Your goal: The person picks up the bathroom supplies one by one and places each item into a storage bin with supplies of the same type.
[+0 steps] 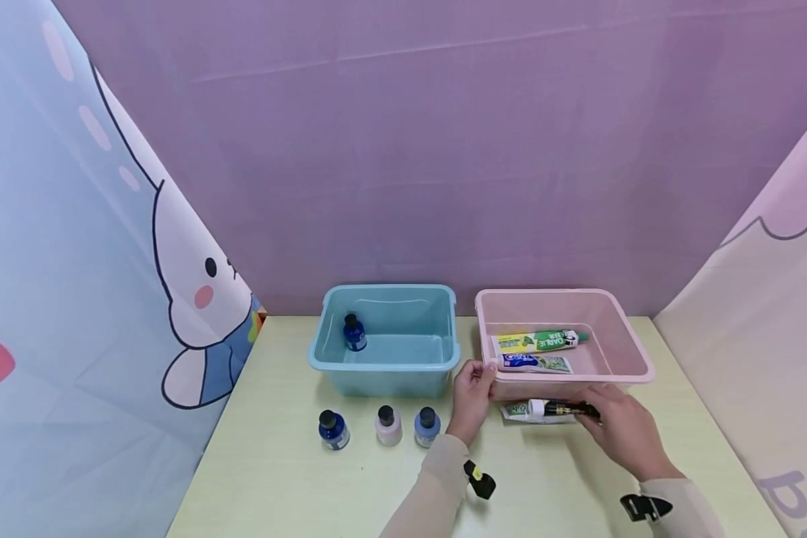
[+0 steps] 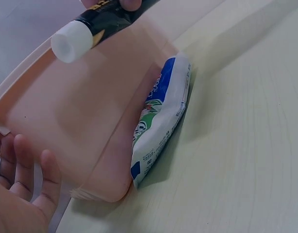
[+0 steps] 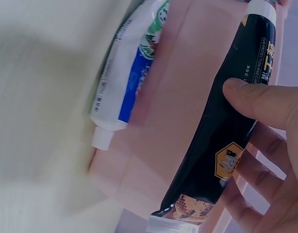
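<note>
My right hand (image 1: 625, 432) pinches a black toothpaste tube (image 3: 219, 114) with a white cap, thumb on its printed face. The tube is in front of the pink bin (image 1: 571, 388), above the table. Below it, a white, blue and green toothpaste tube (image 2: 161, 114) lies on the table along the bin's front wall. My left hand (image 1: 469, 403) grips the bin's front left corner, thumb at the rim. Inside the bin lie a yellow-green toothpaste tube (image 1: 536, 341) and a blue-white toothpaste tube (image 1: 534, 364).
A teal bin (image 1: 383, 381) stands left of the pink one, with a dark blue bottle (image 1: 354, 334) inside. In front of it stand another dark blue bottle (image 1: 334, 431), a pale pink bottle (image 1: 388, 427) and a lighter blue bottle (image 1: 427, 427). Cloth curtains (image 1: 471, 149) surround the table.
</note>
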